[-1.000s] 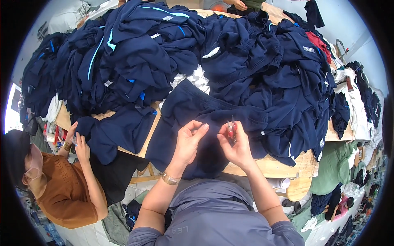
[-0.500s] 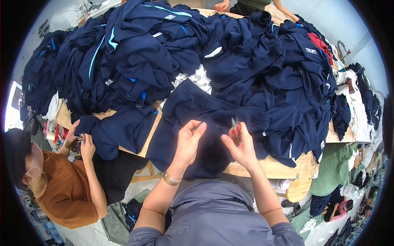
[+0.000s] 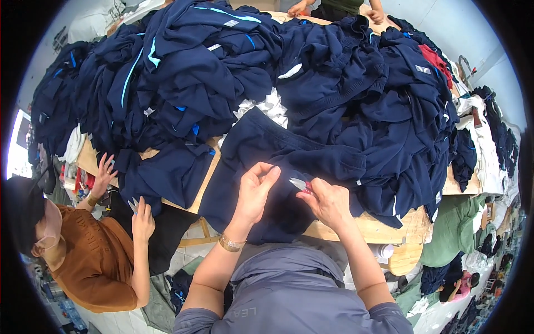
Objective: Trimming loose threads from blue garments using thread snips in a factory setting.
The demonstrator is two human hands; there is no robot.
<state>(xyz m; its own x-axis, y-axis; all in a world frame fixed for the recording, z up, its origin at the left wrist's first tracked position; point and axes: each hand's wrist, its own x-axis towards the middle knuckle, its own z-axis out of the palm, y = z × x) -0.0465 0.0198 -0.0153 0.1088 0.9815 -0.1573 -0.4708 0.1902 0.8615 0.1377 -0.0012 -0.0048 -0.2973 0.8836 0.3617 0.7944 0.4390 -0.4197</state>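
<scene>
Over a navy garment (image 3: 245, 150) with a gathered waistband, both my hands work close together. My left hand (image 3: 255, 195) is closed in a pinch, thumb against fingertips; whatever lies between them is too small to make out. In my right hand (image 3: 331, 205) I hold red-handled thread snips (image 3: 298, 183), their pointed blades directed left toward my left fingers and apart from them. The garment drapes across the table's near edge toward my lap.
Heaps of navy garments (image 3: 189, 83) cover the wooden table (image 3: 378, 231). White crumpled pieces (image 3: 271, 108) lie beyond my garment. On the left a co-worker in a brown shirt (image 3: 94, 256) holds snips (image 3: 133, 205); another person (image 3: 345, 6) stands across the table.
My right hand has turned the snips from pointing up to pointing left. My left hand stays in place. The left co-worker's hands have moved apart, off the navy cloth.
</scene>
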